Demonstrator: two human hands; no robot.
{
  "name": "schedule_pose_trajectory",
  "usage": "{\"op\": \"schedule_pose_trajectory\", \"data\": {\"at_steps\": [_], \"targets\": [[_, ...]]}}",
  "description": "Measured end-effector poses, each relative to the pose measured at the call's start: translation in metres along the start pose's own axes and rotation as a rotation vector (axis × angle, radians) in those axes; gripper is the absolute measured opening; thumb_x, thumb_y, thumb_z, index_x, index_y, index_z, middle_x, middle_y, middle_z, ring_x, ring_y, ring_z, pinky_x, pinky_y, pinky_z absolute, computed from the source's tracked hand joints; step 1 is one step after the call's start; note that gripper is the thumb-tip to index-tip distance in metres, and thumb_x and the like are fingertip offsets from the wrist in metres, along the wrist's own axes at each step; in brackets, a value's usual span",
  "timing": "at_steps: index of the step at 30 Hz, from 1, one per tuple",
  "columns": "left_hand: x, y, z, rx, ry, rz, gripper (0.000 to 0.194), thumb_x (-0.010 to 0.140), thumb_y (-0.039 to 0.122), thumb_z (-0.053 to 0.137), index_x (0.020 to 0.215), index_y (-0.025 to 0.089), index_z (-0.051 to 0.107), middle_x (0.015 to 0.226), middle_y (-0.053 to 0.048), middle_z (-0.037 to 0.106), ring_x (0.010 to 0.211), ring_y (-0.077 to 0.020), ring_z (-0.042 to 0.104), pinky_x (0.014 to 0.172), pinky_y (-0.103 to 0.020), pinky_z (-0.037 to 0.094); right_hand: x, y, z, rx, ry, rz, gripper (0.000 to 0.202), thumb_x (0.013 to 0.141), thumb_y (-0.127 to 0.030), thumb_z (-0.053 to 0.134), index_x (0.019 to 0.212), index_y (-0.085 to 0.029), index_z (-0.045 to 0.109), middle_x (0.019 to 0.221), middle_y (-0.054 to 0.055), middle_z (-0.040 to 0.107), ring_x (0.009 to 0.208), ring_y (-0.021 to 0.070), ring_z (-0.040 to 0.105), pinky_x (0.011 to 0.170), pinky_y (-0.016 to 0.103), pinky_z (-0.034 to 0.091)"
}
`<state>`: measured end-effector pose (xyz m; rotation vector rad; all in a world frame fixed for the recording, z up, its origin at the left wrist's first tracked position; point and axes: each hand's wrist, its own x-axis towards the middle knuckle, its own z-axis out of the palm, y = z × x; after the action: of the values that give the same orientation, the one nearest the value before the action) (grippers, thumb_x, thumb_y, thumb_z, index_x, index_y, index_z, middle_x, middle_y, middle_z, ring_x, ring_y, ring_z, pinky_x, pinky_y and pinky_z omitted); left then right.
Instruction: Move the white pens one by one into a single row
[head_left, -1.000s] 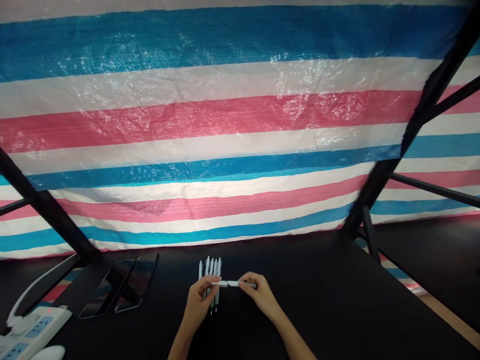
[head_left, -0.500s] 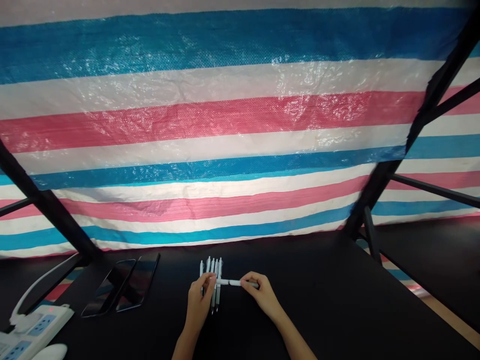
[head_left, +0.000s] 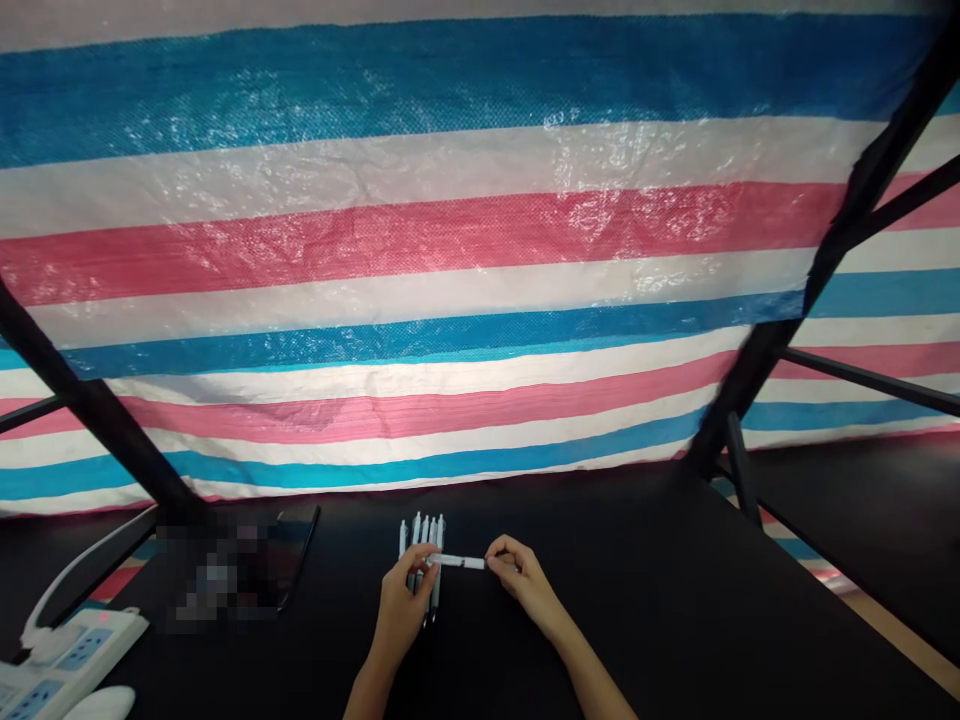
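Note:
A white pen lies crosswise between my two hands, above the black table. My left hand pinches its left end between thumb and fingers. At its right end, the fingertips of my right hand are closed on the pen. Several white and grey pens lie side by side on the table, pointing away from me. My left hand partly covers this row.
On the left are a dark flat device beside a blurred patch, and a white power strip with a cable. Black frame posts stand at both sides of the black table. A striped sheet hangs behind.
The held pen has shifted slightly left with my left fingers. My right fingertips have slid towards its right end, and the grey part that stuck out past them no longer shows.

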<state>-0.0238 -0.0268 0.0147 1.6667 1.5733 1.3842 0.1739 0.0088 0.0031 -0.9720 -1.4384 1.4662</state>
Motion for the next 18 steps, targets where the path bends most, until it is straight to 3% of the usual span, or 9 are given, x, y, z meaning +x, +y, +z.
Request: {"op": "schedule_pose_trajectory", "data": {"at_steps": [4, 9, 13, 18], "targets": [[-0.0002, -0.0017, 0.0004, 0.004, 0.025, -0.015, 0.032, 0.074, 0.046, 0.057, 0.087, 0.019, 0.070, 0.078, -0.007, 0.070, 0.068, -0.0189, 0.063, 0.068, -0.032, 0.053, 0.0004, -0.0003, -0.0005, 0.017, 0.008, -0.007, 0.040, 0.074, -0.057, 0.058, 0.084, -0.019, 0.051, 0.041, -0.009, 0.041, 0.036, 0.0064, 0.027, 0.041, 0.020, 0.019], [0.0010, -0.0045, -0.0010, -0.001, 0.079, -0.049, 0.035, 0.073, 0.048, 0.058, 0.087, 0.018, 0.070, 0.075, -0.007, 0.069, 0.068, -0.0192, 0.063, 0.066, -0.031, 0.052, -0.0007, -0.0068, -0.0035, 0.175, 0.051, -0.047, 0.042, 0.070, -0.051, 0.065, 0.092, -0.018, 0.051, 0.065, 0.001, 0.065, 0.043, 0.0077, 0.039, 0.046, 0.022, 0.028], [0.0018, -0.0067, -0.0021, -0.025, 0.098, -0.053, 0.036, 0.072, 0.048, 0.060, 0.085, 0.017, 0.070, 0.077, -0.007, 0.070, 0.069, -0.0189, 0.063, 0.066, -0.030, 0.052, -0.0011, -0.0086, -0.0041, 0.171, 0.042, -0.036, 0.040, 0.071, -0.053, 0.065, 0.085, -0.017, 0.054, 0.070, 0.004, 0.067, 0.043, 0.0075, 0.041, 0.046, 0.022, 0.029], [0.0015, -0.0075, -0.0013, -0.059, 0.056, -0.039, 0.034, 0.072, 0.046, 0.061, 0.085, 0.016, 0.070, 0.078, -0.008, 0.070, 0.069, -0.0189, 0.063, 0.067, -0.030, 0.051, -0.0007, -0.0068, -0.0036, 0.055, 0.056, -0.023, 0.045, 0.072, -0.061, 0.060, 0.074, -0.016, 0.056, 0.056, 0.002, 0.063, 0.041, 0.0078, 0.040, 0.045, 0.022, 0.028]]}}
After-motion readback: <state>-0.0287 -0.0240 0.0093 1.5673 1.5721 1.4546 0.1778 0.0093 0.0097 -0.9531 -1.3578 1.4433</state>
